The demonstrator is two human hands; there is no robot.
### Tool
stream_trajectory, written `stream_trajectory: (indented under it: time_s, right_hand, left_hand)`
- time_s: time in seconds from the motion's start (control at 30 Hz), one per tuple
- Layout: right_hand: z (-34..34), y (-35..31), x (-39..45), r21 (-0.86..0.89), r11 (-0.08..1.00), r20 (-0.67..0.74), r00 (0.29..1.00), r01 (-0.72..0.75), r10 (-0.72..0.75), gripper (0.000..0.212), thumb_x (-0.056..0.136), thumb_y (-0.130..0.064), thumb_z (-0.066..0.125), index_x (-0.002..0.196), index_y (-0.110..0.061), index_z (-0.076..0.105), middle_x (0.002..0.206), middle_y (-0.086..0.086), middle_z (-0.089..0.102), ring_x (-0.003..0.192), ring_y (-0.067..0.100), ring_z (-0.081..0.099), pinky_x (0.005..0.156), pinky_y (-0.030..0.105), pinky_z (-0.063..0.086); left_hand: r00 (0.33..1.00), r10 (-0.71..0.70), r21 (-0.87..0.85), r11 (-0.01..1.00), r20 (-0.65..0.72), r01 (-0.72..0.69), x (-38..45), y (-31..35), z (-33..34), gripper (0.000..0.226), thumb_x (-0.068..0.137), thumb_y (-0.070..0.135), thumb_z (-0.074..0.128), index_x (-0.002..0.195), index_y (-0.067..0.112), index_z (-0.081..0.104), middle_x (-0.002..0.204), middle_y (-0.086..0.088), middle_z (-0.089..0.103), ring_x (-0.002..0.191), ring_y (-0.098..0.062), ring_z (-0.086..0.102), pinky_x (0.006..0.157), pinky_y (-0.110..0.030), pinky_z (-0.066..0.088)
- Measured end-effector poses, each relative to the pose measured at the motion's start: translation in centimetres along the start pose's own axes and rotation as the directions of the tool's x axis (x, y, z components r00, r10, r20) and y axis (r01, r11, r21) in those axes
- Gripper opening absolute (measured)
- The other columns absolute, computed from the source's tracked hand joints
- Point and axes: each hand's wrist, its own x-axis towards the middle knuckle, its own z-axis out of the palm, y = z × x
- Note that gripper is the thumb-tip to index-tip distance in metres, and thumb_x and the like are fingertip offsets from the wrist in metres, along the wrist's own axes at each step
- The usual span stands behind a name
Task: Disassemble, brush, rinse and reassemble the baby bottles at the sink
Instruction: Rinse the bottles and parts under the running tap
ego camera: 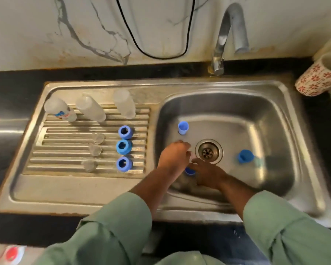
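Three bottles [90, 109]: we see them upside down, upper left on the drainboard [65, 184].
Rings [124, 145]: three blue, in a column at centre-left.
Teats [96, 150]: three clear, left of the rings.
Caps: one [183, 127] upright in the basin [266, 111], one [245, 156] on its side at right, one [190, 171] between our hands.
Left hand [175, 155]: fingers curled; we can't tell what it holds.
Right hand [208, 175]: low in the basin by the drain [208, 151]; grip unclear.

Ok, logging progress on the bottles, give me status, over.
Left hand curled, contents unclear; right hand touching a blue cap in the basin. Three bottles, rings, nipples on drainboard. Nothing blocking.
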Motion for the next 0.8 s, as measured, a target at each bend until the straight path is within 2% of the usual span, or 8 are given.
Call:
stream_trajectory:
  time_s: [0.2, 0.27, 0.4, 0.5, 0.57, 0.63, 0.7, 0.8]
  right_hand:
    - [-0.2, 0.5, 1.0, 0.165, 0.982, -0.104, 0.991, 0.098, -0.081, 0.058, 0.086, -0.024, 0.066, 0.140, -0.022, 0.045, 0.132, 0.006, 0.051, 0.118, 0.026, 0.052, 0.095, 0.038, 0.045]
    - [-0.8, 1.1, 0.8, 0.368, 0.926, -0.233, 0.973, 0.087, 0.001, 0.050, 0.081, -0.025, 0.071, 0.130, -0.023, 0.057, 0.125, 0.002, 0.059, 0.115, 0.020, 0.056, 0.095, 0.034, 0.046]
    - [-4.4, 2.5, 0.1, 0.669, 0.723, -0.484, 0.838, 0.171, 0.250, 0.014, 0.073, -0.018, 0.070, 0.085, -0.026, 0.067, 0.084, -0.010, 0.061, 0.073, -0.001, 0.055, 0.070, 0.015, 0.043]
    - [-7.0, 3.7, -0.4, 0.681, 0.710, -0.548, 0.768, 0.179, 0.331, 0.041, 0.077, -0.013, 0.078, 0.117, -0.020, 0.068, 0.105, -0.006, 0.057, 0.087, 0.001, 0.054, 0.074, -0.003, 0.033]
    - [-8.2, 4.6, -0.5, 0.663, 0.717, -0.586, 0.746, 0.216, 0.316, 0.050, 0.073, -0.014, 0.083, 0.121, -0.017, 0.066, 0.110, -0.002, 0.058, 0.095, 0.009, 0.057, 0.078, 0.000, 0.037]
    - [-9.1, 5.4, -0.3, 0.647, 0.727, -0.598, 0.745, 0.230, 0.297, 0.055, 0.070, -0.016, 0.086, 0.120, -0.018, 0.067, 0.112, -0.003, 0.058, 0.098, 0.012, 0.060, 0.084, 0.013, 0.045]
    - [-9.8, 5.7, -0.2, 0.637, 0.732, -0.608, 0.741, 0.241, 0.286, 0.056, 0.068, -0.019, 0.088, 0.121, -0.022, 0.067, 0.112, -0.007, 0.057, 0.099, 0.012, 0.061, 0.088, 0.028, 0.052]
    - [-10.2, 6.2, 0.4, 0.636, 0.736, -0.613, 0.733, 0.234, 0.296, 0.057, 0.069, -0.021, 0.087, 0.121, -0.025, 0.066, 0.112, -0.008, 0.056, 0.099, 0.012, 0.061, 0.088, 0.035, 0.054]
  left_hand:
    - [0.992, -0.098, -0.034, 0.995, -0.083, 0.095, 1.3, 0.6, -0.3, 0.026, 0.099, 0.029, 0.052, 0.107, 0.013, 0.071, 0.108, -0.007, 0.067, 0.099, -0.029, 0.062, 0.081, -0.040, 0.050]
    - [0.983, -0.089, -0.065, 0.995, -0.163, 0.079, 3.0, 1.1, -1.5, 0.023, 0.097, 0.027, 0.053, 0.100, 0.014, 0.072, 0.103, -0.007, 0.070, 0.096, -0.030, 0.063, 0.078, -0.041, 0.051]
    - [0.952, -0.070, -0.173, 0.985, -0.298, 0.018, 8.0, 4.5, -6.1, 0.020, 0.097, 0.026, 0.056, 0.099, 0.014, 0.072, 0.098, -0.009, 0.070, 0.093, -0.030, 0.064, 0.072, -0.030, 0.044]
    - [0.933, -0.034, -0.215, 0.975, -0.357, -0.047, 11.9, 8.2, -9.7, 0.045, 0.099, 0.042, 0.055, 0.137, 0.018, 0.056, 0.127, -0.008, 0.063, 0.113, -0.025, 0.060, 0.088, -0.034, 0.047]
    - [0.944, -0.024, -0.173, 0.984, -0.330, -0.036, 14.0, 10.5, -11.2, 0.061, 0.097, 0.053, 0.052, 0.145, 0.016, 0.043, 0.131, -0.010, 0.058, 0.115, -0.027, 0.059, 0.093, -0.040, 0.051]
    - [0.963, -0.104, -0.278, 0.960, -0.247, 0.032, 15.7, 11.7, -11.7, 0.061, 0.094, 0.054, 0.057, 0.137, 0.012, 0.049, 0.125, -0.011, 0.062, 0.110, -0.028, 0.061, 0.093, -0.044, 0.052]
    - [0.961, -0.176, -0.459, 0.886, -0.213, 0.060, 16.9, 11.9, -11.6, 0.048, 0.093, 0.043, 0.065, 0.127, 0.011, 0.056, 0.119, -0.011, 0.065, 0.108, -0.030, 0.063, 0.094, -0.046, 0.052]
    - [0.950, -0.195, -0.555, 0.831, -0.244, 0.028, 18.1, 11.5, -11.4, 0.024, 0.094, 0.018, 0.066, 0.116, 0.008, 0.061, 0.109, -0.012, 0.065, 0.106, -0.035, 0.063, 0.095, -0.045, 0.052]
